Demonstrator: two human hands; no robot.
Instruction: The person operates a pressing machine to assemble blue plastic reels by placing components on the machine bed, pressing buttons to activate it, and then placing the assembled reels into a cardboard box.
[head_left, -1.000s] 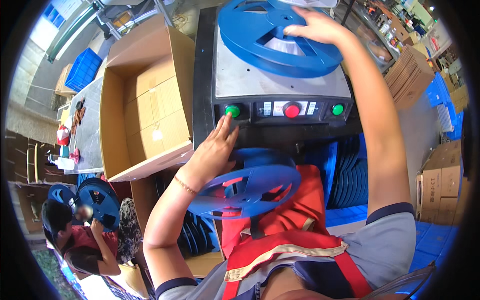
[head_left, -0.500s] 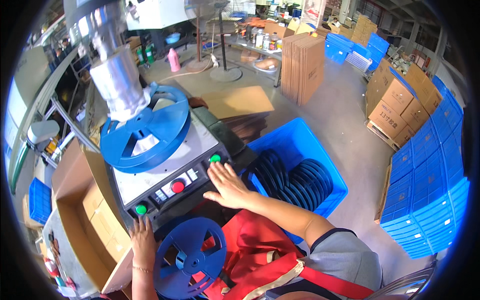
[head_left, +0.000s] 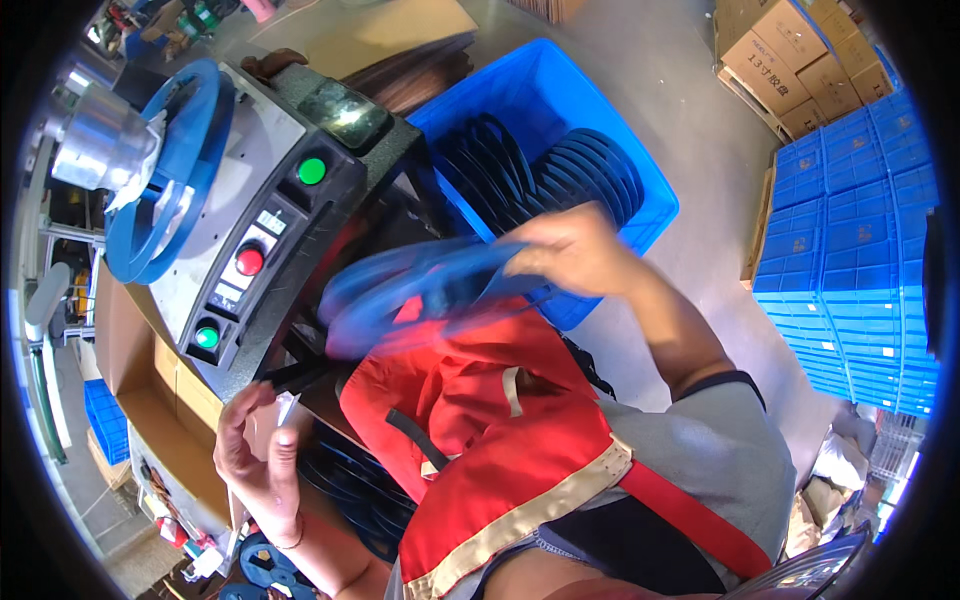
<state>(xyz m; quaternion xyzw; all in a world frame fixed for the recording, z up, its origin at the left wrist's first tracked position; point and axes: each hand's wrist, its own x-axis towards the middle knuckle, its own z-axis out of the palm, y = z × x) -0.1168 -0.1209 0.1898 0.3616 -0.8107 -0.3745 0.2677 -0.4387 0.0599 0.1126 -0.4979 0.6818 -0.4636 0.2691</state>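
Observation:
My right hand (head_left: pixel 578 248) grips the rim of a blue plastic reel (head_left: pixel 372 285), smeared by motion, above the red apron on my lap. Apart from the reel, my left hand (head_left: pixel 262 462) is raised with its fingers loosely curled and spread, near the machine's lower corner. A second blue reel (head_left: pixel 208 165) sits on the machine's plate under a metal press cylinder (head_left: pixel 105 140). On the front panel are a red button (head_left: pixel 250 261) and two green buttons, one near (head_left: pixel 207 337) and one far (head_left: pixel 312 171).
A blue crate (head_left: pixel 655 190) to the right of the machine holds several dark reels (head_left: pixel 590 175). An open cardboard box (head_left: pixel 170 400) stands at the left. More reels (head_left: pixel 350 490) lie below my lap. Stacked blue crates (head_left: pixel 840 250) and cartons (head_left: pixel 790 50) stand farther right.
My right hand has left the far green button and now holds the reel from my lap, lifted toward the right. My left hand has come off the near green button. The view has shifted.

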